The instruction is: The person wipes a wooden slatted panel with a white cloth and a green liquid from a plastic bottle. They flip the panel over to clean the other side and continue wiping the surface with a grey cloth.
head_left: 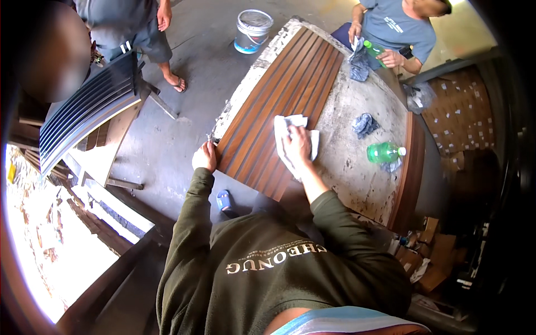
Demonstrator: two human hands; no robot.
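Note:
A brown slatted wooden panel (262, 123) with dark grooves lies on a paint-stained white worktable (354, 100). At the panel's near left corner, my left hand (204, 157) is closed against the edge; its fingertips are partly hidden. My right hand (297, 146) presses a folded white cloth (283, 140) onto the panel's right side, fingers bent over the fabric. To the right of the panel, a crumpled blue-grey rag (365, 125) rests on the table. Close by, a green plastic bottle (384, 152) with a white cap lies on its side, partly over another rag.
Across the table, a co-worker (399, 33) holds a green bottle (374, 49) and a rag (359, 66). Another person (125, 28) stands at the far left, beside a dark ribbed panel (92, 106) on a stand. A bucket (253, 33) sits on the floor. Cardboard boxes (438, 257) lie at the right.

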